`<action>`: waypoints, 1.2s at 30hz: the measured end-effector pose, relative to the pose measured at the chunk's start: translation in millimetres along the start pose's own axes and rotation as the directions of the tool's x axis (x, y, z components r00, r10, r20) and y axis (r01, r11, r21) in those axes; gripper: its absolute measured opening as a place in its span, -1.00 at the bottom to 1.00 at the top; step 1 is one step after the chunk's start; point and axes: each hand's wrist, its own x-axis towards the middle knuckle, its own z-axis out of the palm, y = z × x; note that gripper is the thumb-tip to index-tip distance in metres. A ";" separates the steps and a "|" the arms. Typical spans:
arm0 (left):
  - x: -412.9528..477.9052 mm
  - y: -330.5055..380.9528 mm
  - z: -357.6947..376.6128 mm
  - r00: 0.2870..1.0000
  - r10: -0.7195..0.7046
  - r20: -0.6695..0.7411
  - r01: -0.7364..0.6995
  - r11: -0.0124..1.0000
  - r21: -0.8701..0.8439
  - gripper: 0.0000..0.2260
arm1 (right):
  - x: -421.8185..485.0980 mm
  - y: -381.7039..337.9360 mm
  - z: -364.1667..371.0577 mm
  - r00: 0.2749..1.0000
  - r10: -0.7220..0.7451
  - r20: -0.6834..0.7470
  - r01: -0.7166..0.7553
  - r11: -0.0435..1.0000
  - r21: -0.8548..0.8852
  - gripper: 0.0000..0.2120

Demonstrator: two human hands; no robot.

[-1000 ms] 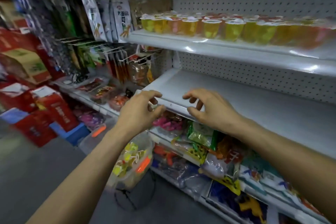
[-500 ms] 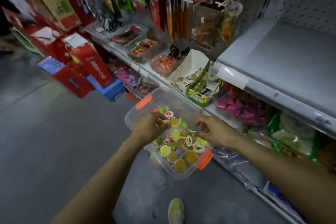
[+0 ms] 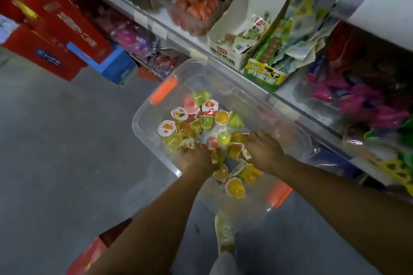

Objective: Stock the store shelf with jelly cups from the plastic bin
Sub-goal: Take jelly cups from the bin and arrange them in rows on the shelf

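clear plastic bin with orange latches [image 3: 143, 123] holds heaped small multicoloured jelly cups [image 3: 207, 121] | left grip [image 3: 196, 159], right grip [image 3: 264, 152] sunk in heap, fingers hidden, cannot tell closure | risk: overfull handfuls likely shed cups onto grey floor [image 3: 55, 140]

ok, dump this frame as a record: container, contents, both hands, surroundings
container: clear plastic bin with orange handles, in front of the white metal shelf
contents: small jelly cups, yellow, green and pink, loosely piled
left hand: down among the cups; grip hidden
right hand: down among the cups; grip hidden
surroundings: red cartons at left, grey floor
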 end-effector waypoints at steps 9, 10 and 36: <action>17.7 10.4 13.0 0.999 0.039 -0.001 -0.038 0.986 0.163 -0.43 | 25.0 -5.3 42.4 0.993 -0.050 -0.111 0.023 0.972 -0.234 -0.71; 17.7 10.9 11.5 0.999 0.044 0.003 -0.044 0.986 0.160 -0.42 | 29.5 -5.7 45.3 0.994 -0.044 -0.098 0.020 0.973 -0.230 -0.68; -247.5 102.0 -73.3 0.971 -0.021 -0.238 -0.234 0.127 -0.964 -0.75 | -245.0 62.6 -69.6 0.862 0.374 -0.343 0.237 0.302 0.923 -0.88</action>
